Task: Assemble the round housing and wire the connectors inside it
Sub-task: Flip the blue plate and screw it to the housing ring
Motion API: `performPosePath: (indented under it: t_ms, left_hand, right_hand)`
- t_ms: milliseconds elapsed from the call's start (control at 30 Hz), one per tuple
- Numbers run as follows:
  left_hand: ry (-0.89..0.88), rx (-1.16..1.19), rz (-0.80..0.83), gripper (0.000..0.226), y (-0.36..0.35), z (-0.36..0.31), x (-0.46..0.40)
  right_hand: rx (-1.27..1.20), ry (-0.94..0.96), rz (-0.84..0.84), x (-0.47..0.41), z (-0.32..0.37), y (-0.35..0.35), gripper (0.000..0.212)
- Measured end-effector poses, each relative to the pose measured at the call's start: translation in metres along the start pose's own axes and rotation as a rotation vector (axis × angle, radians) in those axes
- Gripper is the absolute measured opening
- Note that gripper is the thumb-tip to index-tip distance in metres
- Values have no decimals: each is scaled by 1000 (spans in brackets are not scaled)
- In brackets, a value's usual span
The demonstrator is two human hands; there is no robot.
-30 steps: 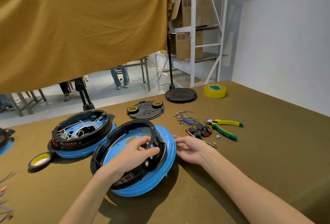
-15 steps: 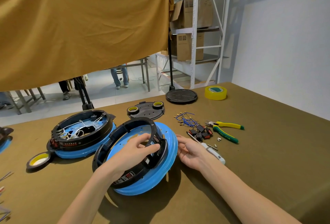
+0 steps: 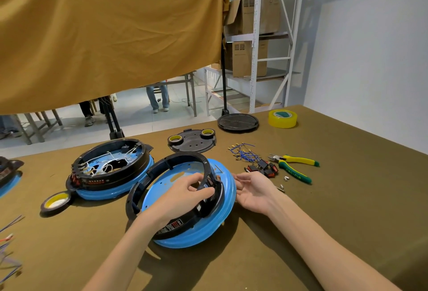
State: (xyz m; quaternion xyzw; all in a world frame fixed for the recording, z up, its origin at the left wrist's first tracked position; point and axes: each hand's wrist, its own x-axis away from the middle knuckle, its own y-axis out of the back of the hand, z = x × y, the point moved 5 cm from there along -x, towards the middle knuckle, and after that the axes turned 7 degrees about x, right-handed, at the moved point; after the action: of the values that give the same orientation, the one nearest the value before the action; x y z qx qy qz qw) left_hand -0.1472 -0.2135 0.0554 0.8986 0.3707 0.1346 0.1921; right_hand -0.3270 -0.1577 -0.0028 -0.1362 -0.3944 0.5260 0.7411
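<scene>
Black ring [image 3: 162, 176] lies tilted on the blue base [image 3: 228, 194], left hand [image 3: 183, 195] gripping its right rim from inside, right hand [image 3: 252, 189] loosely open just right of the base, nearer the switches [image 3: 262, 167] beyond it.

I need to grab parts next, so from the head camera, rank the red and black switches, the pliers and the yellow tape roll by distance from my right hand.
1. Switches: just beyond the right hand.
2. Pliers: farther right on the table.
3. Yellow tape roll: at the far edge, near the wall.
</scene>
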Motion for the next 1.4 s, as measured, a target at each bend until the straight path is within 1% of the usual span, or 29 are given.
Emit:
performPosePath:
  t_ms: [167, 300, 433, 500, 567, 633, 667, 700, 733, 833, 900, 933, 1000, 1067, 1167, 1333, 1400]
  left_hand:
    - [-44, -96, 11, 29, -11, 2, -4]
    - [-69, -185, 12, 23, -17, 4, -3]
    - [-83, -206, -6, 24, -19, 4, -2]
    - [-93, -223, -11, 19, -18, 2, -1]
    - [-115, -262, -42, 8, -17, -2, 2]
    - [-135, -277, -110, 18, -16, -4, 4]
    - [-131, -266, -152, 17, -15, -5, 4]
    - [-120, -246, -183, 12, -12, -7, 4]
    - [-101, -213, -183, 9, -11, -9, 3]
    - [-22, -63, -138, 28, -10, -13, -5]
    - [4, 33, -225, 44, -6, -12, -6]
    - [-20, 49, -285, 48, -4, -11, -7]
    - [-104, -1, -365, 44, -5, -12, -5]
    - [-166, -78, -397, 44, -9, -15, 0]
    - [-246, -191, -449, 54, -14, -19, 7]
    - [-338, -227, -513, 37, -14, -28, 12]
    - [-349, -228, -520, 43, -10, -30, 12]
  right_hand:
    - [171, -106, -34, 0, 5, 7, 43]
    - [190, -144, -76, -7, 4, 12, 32]
    - [190, -132, -156, -8, 6, 13, 44]
    - [235, -148, -163, -6, 6, 13, 49]
    - [277, -170, -169, -6, 6, 16, 52]
    - [284, -186, -169, -6, 5, 19, 53]
    - [286, -191, -167, -7, 5, 19, 52]
    - [290, -194, -165, -7, 5, 20, 51]
    - [295, -193, -164, -8, 5, 21, 51]
    - [302, -193, -178, -8, 7, 21, 53]
    - [310, -193, -184, -6, 8, 22, 53]
    - [313, -193, -184, -6, 8, 22, 53]
    - [320, -204, -180, -5, 9, 23, 51]
    - [329, -222, -170, -5, 9, 21, 50]
    - [342, -227, -161, -5, 10, 19, 49]
    - [347, -238, -149, -1, 13, 15, 47]
    - [355, -243, -145, 1, 16, 13, 47]
